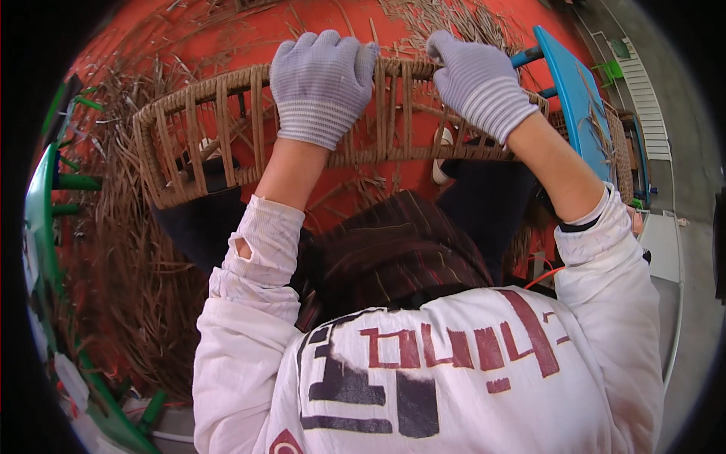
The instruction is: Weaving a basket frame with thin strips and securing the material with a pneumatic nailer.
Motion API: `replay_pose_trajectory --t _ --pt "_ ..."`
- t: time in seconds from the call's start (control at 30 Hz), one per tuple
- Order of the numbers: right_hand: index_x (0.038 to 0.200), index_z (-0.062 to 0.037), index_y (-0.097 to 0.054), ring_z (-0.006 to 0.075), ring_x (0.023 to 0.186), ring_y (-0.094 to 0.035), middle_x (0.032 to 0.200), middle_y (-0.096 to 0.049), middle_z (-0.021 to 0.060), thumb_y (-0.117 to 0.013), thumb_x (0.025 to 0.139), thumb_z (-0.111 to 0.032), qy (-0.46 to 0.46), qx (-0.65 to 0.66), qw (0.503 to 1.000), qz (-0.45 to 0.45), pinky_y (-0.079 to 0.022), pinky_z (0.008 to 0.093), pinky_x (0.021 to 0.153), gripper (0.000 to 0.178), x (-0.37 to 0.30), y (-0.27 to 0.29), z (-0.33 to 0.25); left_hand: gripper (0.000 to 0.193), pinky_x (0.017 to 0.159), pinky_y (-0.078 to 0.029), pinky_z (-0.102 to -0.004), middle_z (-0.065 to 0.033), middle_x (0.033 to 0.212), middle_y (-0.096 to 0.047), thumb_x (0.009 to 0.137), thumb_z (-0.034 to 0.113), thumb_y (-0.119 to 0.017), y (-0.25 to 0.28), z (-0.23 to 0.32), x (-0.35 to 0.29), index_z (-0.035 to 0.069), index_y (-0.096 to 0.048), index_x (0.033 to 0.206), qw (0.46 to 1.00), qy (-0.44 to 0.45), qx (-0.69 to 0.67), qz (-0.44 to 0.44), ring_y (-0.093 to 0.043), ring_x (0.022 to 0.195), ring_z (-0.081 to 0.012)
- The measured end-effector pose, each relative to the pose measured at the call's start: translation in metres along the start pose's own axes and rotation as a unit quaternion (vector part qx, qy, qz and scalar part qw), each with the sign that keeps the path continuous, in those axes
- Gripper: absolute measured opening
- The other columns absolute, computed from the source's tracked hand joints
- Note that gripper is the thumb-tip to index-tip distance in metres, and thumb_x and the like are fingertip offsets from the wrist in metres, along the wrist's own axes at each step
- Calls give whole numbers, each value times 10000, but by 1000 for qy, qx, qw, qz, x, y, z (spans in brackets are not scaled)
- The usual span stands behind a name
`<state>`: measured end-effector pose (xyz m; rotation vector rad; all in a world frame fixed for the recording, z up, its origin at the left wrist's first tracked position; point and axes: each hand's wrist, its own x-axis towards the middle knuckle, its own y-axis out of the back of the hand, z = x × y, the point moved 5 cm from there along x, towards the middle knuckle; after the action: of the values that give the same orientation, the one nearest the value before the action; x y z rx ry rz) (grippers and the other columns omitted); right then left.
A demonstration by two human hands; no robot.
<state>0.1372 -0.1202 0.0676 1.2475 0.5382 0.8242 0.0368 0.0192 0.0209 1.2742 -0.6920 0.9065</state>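
Note:
A long woven frame (389, 153) lies across my knees, its two rims wrapped in brown plant strips, with spaced flat strips running between them. Both my hands wear pale grey striped knit gloves. My left hand (321, 87) is closed over the far rim, left of the middle, its fingers curled round the edge. Toward the right end my right hand (484, 83) is closed at the same rim, with thumb and fingers drawn together. Whether a strip sits in that grip is hidden by the glove.
Heaps of loose dry strips (136, 227) cover the red floor (227, 41) at left, and another pile (461, 23) lies beyond the frame. A blue stool or table (575, 98) stands on its side at right, a green one (49, 250) at left. A white box (658, 246) sits at far right.

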Motion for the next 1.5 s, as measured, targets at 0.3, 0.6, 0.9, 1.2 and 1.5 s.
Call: replay_pose_trajectory --t 0.3,0.6,0.9,1.2,1.5 --pt "1032 -71 -559 285 848 -687 867 -684 103 -657 880 -158 -12 174 985 9 -551 403 787 200 -10 -7 29 258 641 -439 -390 -19 665 -609 875 289 -664 4 2 0 149 -638 660 1000 7 2 -24 -595 657 -232" --pt "1200 -71 -634 228 1034 -661 1099 -694 82 -663 947 -268 20 272 962 22 -514 356 941 322 -34 -23 78 122 685 -427 -368 -37 743 -631 863 205 -680 23 8 1 141 -690 760 998 4 -45 -53 -597 707 -218" --pt "1078 -121 -677 293 964 -631 1015 -703 84 -683 889 -356 79 243 947 197 -485 413 872 301 -48 -37 67 475 590 -500 -221 -145 1262 -628 934 118 -664 33 85 -39 -28 -522 1363 601 553 -514 -262 -650 789 -100" --pt "995 -112 -703 288 914 -637 935 -693 71 -684 885 -316 104 346 925 114 -494 411 841 233 -35 -39 42 375 574 -465 -231 -57 895 -620 950 183 -616 20 93 -20 -56 -564 1235 540 628 -456 -324 -626 701 -121" --pt "1213 -60 -601 245 1028 -592 1112 -632 73 -699 826 -315 178 283 940 71 -455 389 908 473 -85 -40 10 279 552 -417 -195 9 752 -599 949 173 -658 52 100 -51 -20 -606 1143 456 688 -405 -393 -521 612 -46"
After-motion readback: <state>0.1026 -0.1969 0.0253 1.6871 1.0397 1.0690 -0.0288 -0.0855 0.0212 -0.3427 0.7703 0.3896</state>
